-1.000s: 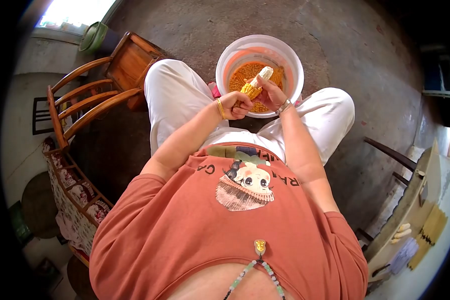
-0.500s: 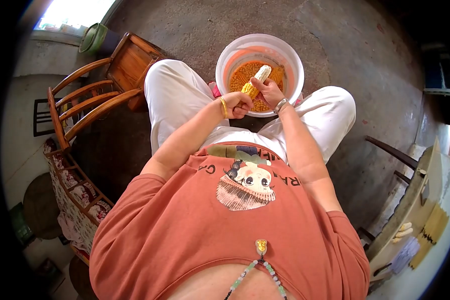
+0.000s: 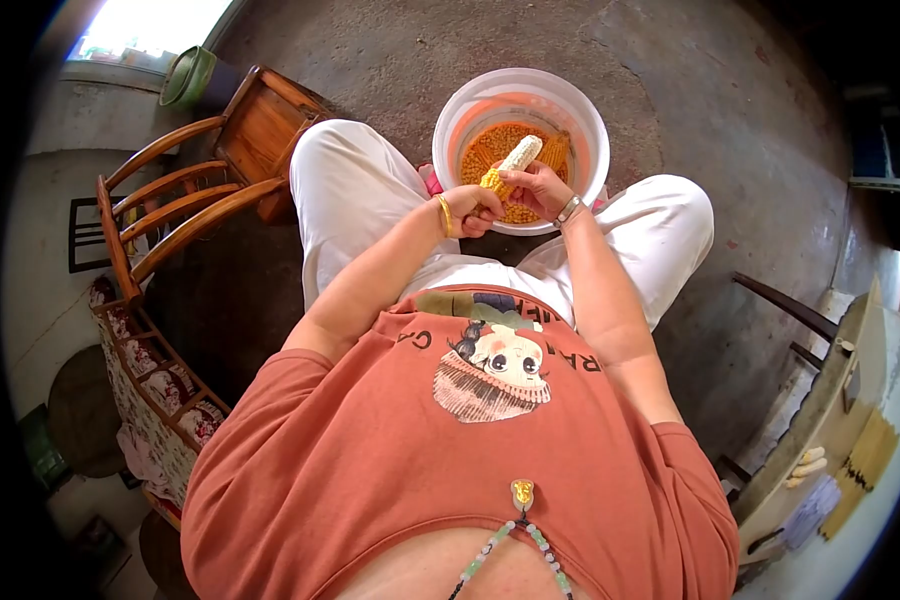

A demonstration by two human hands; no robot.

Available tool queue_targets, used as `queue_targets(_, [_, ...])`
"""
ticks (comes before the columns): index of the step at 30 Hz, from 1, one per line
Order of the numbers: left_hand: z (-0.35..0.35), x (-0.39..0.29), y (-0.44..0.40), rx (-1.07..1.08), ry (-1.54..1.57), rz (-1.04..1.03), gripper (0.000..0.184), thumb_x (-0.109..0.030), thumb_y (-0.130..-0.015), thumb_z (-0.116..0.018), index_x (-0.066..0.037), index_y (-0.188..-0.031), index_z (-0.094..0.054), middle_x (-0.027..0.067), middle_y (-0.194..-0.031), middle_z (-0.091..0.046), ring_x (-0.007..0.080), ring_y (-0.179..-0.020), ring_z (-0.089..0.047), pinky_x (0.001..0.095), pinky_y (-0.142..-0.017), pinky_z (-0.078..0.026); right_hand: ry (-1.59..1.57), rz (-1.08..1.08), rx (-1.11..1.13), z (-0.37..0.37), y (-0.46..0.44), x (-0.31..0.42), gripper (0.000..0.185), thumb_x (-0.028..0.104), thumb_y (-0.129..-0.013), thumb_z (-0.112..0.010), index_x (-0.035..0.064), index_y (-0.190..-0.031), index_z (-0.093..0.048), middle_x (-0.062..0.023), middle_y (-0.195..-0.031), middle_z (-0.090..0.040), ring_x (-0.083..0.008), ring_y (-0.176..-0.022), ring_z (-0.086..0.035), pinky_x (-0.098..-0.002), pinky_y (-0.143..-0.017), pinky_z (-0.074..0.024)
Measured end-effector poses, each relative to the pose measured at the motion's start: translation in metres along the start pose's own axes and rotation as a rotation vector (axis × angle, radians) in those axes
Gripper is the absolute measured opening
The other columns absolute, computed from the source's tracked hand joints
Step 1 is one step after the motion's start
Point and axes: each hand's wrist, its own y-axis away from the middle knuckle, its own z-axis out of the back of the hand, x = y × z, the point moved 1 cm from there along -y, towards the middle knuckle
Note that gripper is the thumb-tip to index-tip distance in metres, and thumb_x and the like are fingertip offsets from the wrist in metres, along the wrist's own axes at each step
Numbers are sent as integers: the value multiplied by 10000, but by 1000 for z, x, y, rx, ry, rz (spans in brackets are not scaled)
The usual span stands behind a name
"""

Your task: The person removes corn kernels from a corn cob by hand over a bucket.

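Currently, cob (image 3: 520, 157) tilted over bucket (image 3: 594, 140); left hand (image 3: 467, 210) clenched round its yellow end, right hand (image 3: 540, 190) gripping it mid-length. Both partly hide kernels (image 3: 481, 145) in bucket; more corn (image 3: 561, 150) at bucket's right. Knees (image 3: 338, 165) flank bucket; chair (image 3: 265, 130) left of it.

Left grip (image 3: 469, 208) and right grip (image 3: 543, 190) hold a corn cob (image 3: 521, 153) over a bucket (image 3: 597, 130).

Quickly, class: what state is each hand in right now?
Left hand: closed, holding the corn cob.
Right hand: thumb on the corn cob; finger grip cannot be told.
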Motion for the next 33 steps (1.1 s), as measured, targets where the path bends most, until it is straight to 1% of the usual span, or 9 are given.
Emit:
queue_targets(2, [-9, 0, 3, -88, -40, -15, 260, -112, -766, -559, -121, -572, -385, -20, -465, -350, 74, -314, -298, 219, -307, -214, -30, 49, -59, -2, -2, -5, 346, 203, -829, -658, 14, -1100, -554, -76, -998, -609, -134, -848, -610, -253, -714, -535])
queue_targets(9, [-13, -1, 2, -188, -86, -68, 263, -87, -744, -575, -118, -563, -387, 3, -468, -383, 96, -301, -308, 245, -297, -206, 19, 155, -155, -1, -11, -16, 280, 207, -842, -645, 27, -1041, -564, -53, -935, -599, -127, -813, -601, -242, -647, -528])
queue_targets(15, [-24, -2, 2, -338, -166, -191, 212, -42, -706, -609, -73, -579, -442, 30, -481, -411, 115, -301, -340, 252, -297, -210, -54, 244, -216, -3, -13, -19, 243, 176, -841, -642, 29, -1015, -559, -46, -904, -597, -143, -822, -603, -262, -713, -520])
queue_targets(20, [-31, -3, -1, -477, -305, -271, 174, -20, -685, -626, -47, -604, -474, 45, -491, -435, 126, -308, -371, 260, -299, -226, -137, 247, -220, -9, -9, -14, 224, 144, -842, -634, 27, -1014, -553, -42, -893, -592, -144, -791, -599, -258, -719, -512])
queue_targets(21, [-30, -3, -2, -461, -300, -275, 174, -20, -684, -626, -48, -603, -475, 46, -490, -435, 127, -308, -372, 261, -298, -228, -152, 252, -219, -10, -8, -13, 218, 137, -842, -632, 26, -1011, -552, -44, -891, -592, -144, -783, -599, -258, -714, -513])
queue_targets(24, [-26, -2, -2, -434, -285, -285, 172, -20, -683, -627, -47, -602, -477, 46, -487, -432, 130, -306, -373, 264, -297, -229, -68, 231, -179, -6, -10, -8, 256, 149, -860, -616, 3, -1048, -519, -129, -951, -613, -226, -865, -621, -329, -775, -524])
queue_targets(27, [-27, -2, -3, -441, -278, -281, 168, -21, -682, -627, -42, -603, -481, 46, -485, -432, 134, -304, -376, 268, -295, -231, -53, 248, -202, -7, -11, -10, 268, 169, -856, -624, 6, -1043, -523, -136, -943, -621, -225, -853, -623, -322, -760, -524])
queue_targets(30, [-33, -1, 0, -479, -302, -289, 161, -27, -674, -630, -35, -599, -488, 49, -485, -441, 138, -304, -384, 272, -291, -243, -140, 246, -222, -13, -8, -10, 275, 200, -819, -679, 15, -975, -548, -86, -895, -607, -178, -790, -619, -274, -663, -519])
queue_targets(33, [-44, -1, 0, -574, -381, -339, 136, -29, -657, -635, -22, -607, -508, 52, -490, -459, 140, -309, -395, 277, -292, -259, -125, 222, -235, -11, -9, -11, 340, 245, -793, -707, 16, -982, -542, -101, -895, -611, -186, -783, -623, -281, -673, -520])
